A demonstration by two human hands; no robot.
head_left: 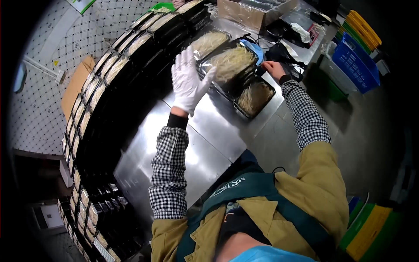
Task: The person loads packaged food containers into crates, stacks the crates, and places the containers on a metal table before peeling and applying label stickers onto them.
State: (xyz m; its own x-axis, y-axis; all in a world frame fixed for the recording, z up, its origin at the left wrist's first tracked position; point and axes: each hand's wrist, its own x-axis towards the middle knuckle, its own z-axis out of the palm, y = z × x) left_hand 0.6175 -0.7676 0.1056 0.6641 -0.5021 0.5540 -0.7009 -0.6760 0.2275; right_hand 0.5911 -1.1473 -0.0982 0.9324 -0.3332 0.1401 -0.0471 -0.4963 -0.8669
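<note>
My left hand [188, 81], in a white glove, is held flat with fingers extended and thumb apart. It is at the left side of a black tray of pale, thin strands [233, 63] under clear film; I cannot tell how firmly it touches. My bare right hand [274, 70] has its fingers curled closed at that tray's right edge. Beyond lies another filled tray [210, 43]. Nearer me, a smaller-looking tray [255, 98] with browner contents rests by the metal table's edge.
Long stacks of filled black trays [115, 70] curve along the table's left side. A cardboard box [255, 13] stands at the back of the metal table [174, 139]. Blue crates [355, 61] and yellow crates [363, 29] are at the right. Black cables and a blue item [253, 47] lie behind the trays.
</note>
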